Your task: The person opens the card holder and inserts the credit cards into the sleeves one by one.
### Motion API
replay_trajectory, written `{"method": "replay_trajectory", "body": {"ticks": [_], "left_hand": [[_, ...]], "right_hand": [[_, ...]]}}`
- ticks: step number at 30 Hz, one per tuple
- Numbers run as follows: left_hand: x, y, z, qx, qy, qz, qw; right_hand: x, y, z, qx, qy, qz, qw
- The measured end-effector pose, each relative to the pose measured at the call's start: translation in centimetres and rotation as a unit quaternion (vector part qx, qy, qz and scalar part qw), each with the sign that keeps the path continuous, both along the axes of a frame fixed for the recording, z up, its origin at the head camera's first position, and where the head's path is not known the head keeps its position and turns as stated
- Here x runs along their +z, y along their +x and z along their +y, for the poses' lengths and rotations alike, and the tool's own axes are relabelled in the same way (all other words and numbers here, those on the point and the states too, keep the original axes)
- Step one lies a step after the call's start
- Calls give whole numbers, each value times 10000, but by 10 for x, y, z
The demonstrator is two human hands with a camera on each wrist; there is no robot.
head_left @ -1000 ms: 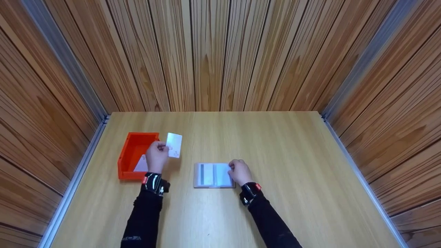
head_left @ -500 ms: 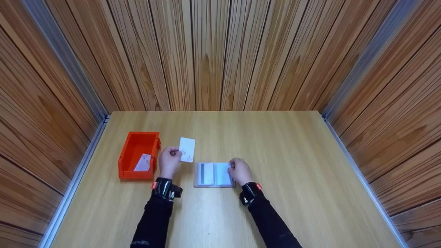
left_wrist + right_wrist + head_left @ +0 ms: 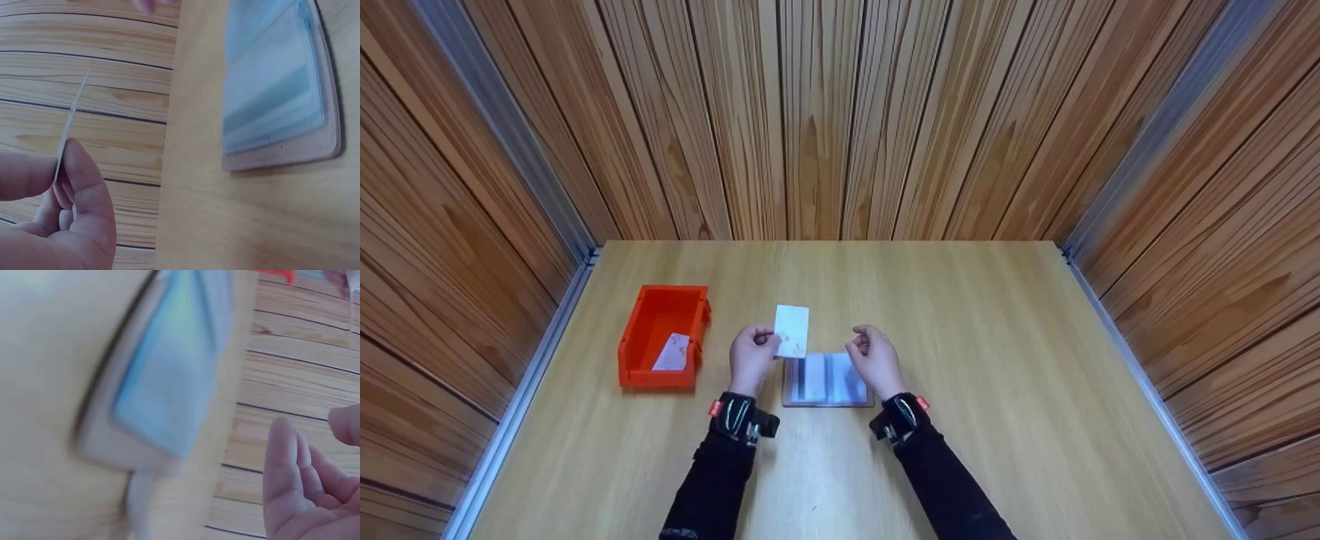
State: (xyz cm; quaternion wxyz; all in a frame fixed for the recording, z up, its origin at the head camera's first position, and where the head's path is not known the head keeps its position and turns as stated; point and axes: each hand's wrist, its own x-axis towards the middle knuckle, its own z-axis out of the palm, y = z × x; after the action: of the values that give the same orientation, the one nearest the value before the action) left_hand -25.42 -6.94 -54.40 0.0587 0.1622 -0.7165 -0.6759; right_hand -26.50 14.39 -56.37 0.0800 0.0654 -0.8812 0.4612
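A white card [image 3: 792, 331] with a small print near its lower edge is pinched between thumb and fingers of my left hand [image 3: 753, 358]. The left wrist view shows that card [image 3: 72, 121] edge-on, held up above the table. Just below it in the head view lies a card holder [image 3: 826, 381], spread open, with clear plastic sleeves and a pale pinkish cover [image 3: 281, 156]. My right hand [image 3: 877, 363] hovers over the holder's right side. In the right wrist view its thumb and fingers [image 3: 282, 461] stand apart with nothing between them.
An orange-red bin [image 3: 631, 337] stands on the left of the wooden table [image 3: 990, 330], with a printed white card [image 3: 672, 352] lying inside. Wood-plank walls [image 3: 810, 120] rise at the back and both sides. A strap-like tab [image 3: 139, 500] sticks out from the holder.
My left hand has carried the card rightward from beside the bin to the holder's upper left. My right hand has lifted away from the holder's right page, its fingers parting.
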Motion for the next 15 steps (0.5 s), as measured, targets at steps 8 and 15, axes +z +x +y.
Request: {"method": "replay_trajectory", "body": {"ticks": [8,15], "left_hand": [[2,3,14,-242,66,-51,9997],[2,7,28,-407,47,-74,9991]], "right_hand": [[14,1,-11,318,-813,-70,9962],[17,4,-15,594,-1350,-218,9888]]}}
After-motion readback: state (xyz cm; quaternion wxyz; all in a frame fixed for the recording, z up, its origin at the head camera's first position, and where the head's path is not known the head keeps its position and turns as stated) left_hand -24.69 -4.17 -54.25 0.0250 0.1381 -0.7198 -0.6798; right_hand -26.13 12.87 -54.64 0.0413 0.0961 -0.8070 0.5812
